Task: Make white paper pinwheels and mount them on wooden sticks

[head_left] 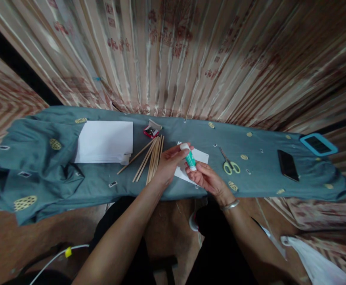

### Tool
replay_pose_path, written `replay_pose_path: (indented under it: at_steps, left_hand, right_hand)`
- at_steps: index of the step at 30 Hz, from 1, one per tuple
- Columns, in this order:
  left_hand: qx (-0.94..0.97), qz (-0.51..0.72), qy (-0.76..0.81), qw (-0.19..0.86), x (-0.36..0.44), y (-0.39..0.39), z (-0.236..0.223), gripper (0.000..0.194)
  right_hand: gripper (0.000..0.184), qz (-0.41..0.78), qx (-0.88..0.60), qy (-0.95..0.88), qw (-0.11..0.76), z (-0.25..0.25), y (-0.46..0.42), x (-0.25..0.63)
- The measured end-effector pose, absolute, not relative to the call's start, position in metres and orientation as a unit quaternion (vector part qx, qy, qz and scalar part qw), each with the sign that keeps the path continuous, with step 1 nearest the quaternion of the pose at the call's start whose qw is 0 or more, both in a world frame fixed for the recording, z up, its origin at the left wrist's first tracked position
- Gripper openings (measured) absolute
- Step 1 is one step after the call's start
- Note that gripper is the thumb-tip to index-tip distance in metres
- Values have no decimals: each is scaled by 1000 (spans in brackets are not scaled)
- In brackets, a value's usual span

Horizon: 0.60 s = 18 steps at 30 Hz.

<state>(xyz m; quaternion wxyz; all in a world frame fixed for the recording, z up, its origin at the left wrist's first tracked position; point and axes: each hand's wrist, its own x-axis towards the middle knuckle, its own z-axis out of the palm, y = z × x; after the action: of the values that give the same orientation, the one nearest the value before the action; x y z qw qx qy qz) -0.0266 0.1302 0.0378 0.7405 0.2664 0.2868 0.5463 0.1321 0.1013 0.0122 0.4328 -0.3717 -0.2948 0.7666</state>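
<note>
A green and white glue stick [190, 159] is held between both hands above the table. My left hand [170, 161] grips its white upper end, the thumb lying across it. The fingers of my right hand [207, 177] are closed on its lower white end. Under the hands lies a white sheet of paper [201, 157], partly hidden by them. Several thin wooden sticks [149, 160] fan out just left of my left hand. Behind these sticks sits a small red open box [151, 132] with small dark items inside.
A stack of white paper [106, 140] lies on the left of the cloth-covered table [190, 128]. Scissors with light green handles [231, 166] rest to the right. Farther right are a black phone [288, 164] and a blue-framed device [318, 144]. A patterned curtain [173, 59] hangs behind.
</note>
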Motion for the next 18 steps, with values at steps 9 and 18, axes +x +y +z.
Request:
replay_pose_path:
  at_steps: [9, 18]
  left_hand:
    - [252, 544, 260, 757, -26, 129, 37, 42]
    - [284, 542, 264, 746, -25, 125, 36, 44]
  right_hand:
    - [34, 745, -385, -292, 460, 8, 102, 127]
    - [32, 741, -373, -263, 492, 10, 104, 130]
